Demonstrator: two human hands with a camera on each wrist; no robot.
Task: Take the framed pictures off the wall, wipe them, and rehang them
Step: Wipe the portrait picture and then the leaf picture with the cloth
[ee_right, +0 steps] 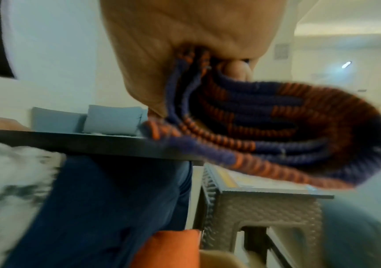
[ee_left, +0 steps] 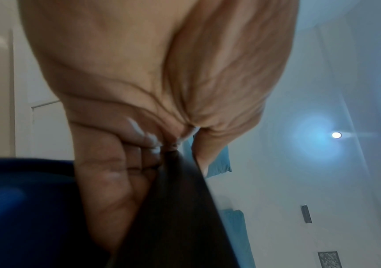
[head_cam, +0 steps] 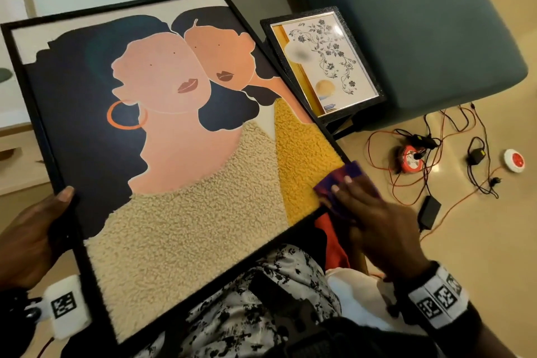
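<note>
A large black-framed picture [head_cam: 162,136] of two faces, with woolly beige and yellow patches, lies tilted across my lap. My left hand [head_cam: 37,224] grips its left edge, thumb on the front; in the left wrist view its fingers [ee_left: 120,163] curl round the dark frame edge [ee_left: 180,208]. My right hand [head_cam: 374,212] holds a folded purple-and-orange cloth [head_cam: 348,180] against the picture's lower right corner. The right wrist view shows that cloth [ee_right: 276,130] bunched in the hand, over the frame edge [ee_right: 93,145].
A smaller black-framed floral picture [head_cam: 322,64] lies on a woven stool [ee_right: 265,204] to the right. Behind it stands a teal sofa [head_cam: 406,23]. Orange and black cables [head_cam: 430,154], adapters and a round white-red device [head_cam: 513,160] lie on the floor at right.
</note>
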